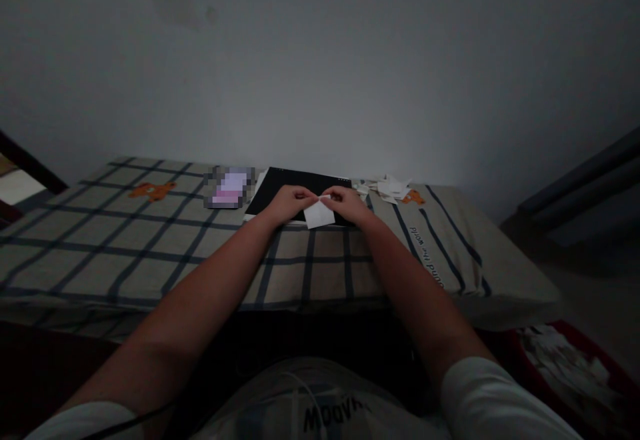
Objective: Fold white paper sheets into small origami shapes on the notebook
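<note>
We have a small white paper (319, 215) pinched between both hands: our left hand (286, 201) grips its top edge on one side, our right hand (349, 203) grips it on the other, fingertips nearly meeting above the sheet. The paper hangs tilted just below the hands, over a black board (280, 184) on the checked bed cover (150, 247). We judge the step to be a fold or crease along that top edge. The next move calls for steady fingers and matched edges. Beyond the right hand lies a heap of paper pieces (390, 188); beyond the left, a blurred phone (230, 187).
</note>
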### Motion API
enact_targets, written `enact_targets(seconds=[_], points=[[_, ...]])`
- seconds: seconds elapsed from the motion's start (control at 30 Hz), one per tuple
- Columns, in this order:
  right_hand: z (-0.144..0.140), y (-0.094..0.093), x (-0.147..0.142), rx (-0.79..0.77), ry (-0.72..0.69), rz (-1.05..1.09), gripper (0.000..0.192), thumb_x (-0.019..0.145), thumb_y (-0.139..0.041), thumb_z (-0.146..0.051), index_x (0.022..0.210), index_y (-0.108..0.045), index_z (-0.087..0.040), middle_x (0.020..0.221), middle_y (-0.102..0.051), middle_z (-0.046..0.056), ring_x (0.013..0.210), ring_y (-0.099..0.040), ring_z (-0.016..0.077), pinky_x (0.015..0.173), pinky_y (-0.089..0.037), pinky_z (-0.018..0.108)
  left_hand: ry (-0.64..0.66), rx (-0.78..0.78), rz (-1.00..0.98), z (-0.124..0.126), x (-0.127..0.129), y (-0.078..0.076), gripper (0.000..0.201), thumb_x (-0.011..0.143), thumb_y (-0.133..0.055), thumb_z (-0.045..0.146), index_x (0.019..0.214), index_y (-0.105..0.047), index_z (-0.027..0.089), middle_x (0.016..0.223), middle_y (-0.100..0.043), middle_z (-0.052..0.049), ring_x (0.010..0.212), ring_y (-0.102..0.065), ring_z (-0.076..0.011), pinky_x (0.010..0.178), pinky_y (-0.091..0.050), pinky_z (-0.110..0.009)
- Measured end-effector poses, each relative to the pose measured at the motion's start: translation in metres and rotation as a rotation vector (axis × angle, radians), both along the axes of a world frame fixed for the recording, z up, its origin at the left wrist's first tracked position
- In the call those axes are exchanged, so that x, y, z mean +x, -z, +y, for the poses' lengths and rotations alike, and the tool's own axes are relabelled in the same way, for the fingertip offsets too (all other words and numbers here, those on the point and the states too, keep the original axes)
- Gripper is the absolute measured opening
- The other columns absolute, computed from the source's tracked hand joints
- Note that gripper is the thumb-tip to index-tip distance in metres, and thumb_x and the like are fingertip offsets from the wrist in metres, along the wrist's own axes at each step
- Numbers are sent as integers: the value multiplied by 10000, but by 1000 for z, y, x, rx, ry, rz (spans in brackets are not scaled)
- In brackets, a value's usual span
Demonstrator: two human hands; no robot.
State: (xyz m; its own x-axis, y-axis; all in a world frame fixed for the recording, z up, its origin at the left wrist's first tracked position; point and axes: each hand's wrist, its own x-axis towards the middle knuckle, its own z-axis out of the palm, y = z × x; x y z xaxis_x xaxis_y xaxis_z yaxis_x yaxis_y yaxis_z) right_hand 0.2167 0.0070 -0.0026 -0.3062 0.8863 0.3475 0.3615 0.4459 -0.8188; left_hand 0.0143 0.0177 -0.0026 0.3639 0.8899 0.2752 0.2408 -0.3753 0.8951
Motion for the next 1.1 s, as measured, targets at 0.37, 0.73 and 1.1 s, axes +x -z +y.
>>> enact_targets(seconds=[0.37,0.73,1.1], points=[[3,2,1,-17,95,29,236,764,-595,-397,779,-621,-162,736,-614,10,675,-541,141,626,-415,262,-68,-29,-11,4,-5,1,336,721,-713,430,859,-745,126,715,-704,-61,632,-606,-150,606,-468,-270],[-2,-2,-4,36,123,-109,228,785,-588,-325,851,-712,-145,821,-686,49,676,-547,133,632,-414,256,-8,38,68,-1,2,2,321,755,-666,424,859,-744,130,711,-701,-51,637,-604,-147,595,-456,-254],[-2,2,-8,143,130,-152,211,791,-583,-300,850,-723,-153,817,-701,48,671,-562,142,643,-417,261,-167,155,120,-6,9,2,213,676,-659,309,782,-734,141,724,-707,-32,662,-606,-149,613,-450,-247]])
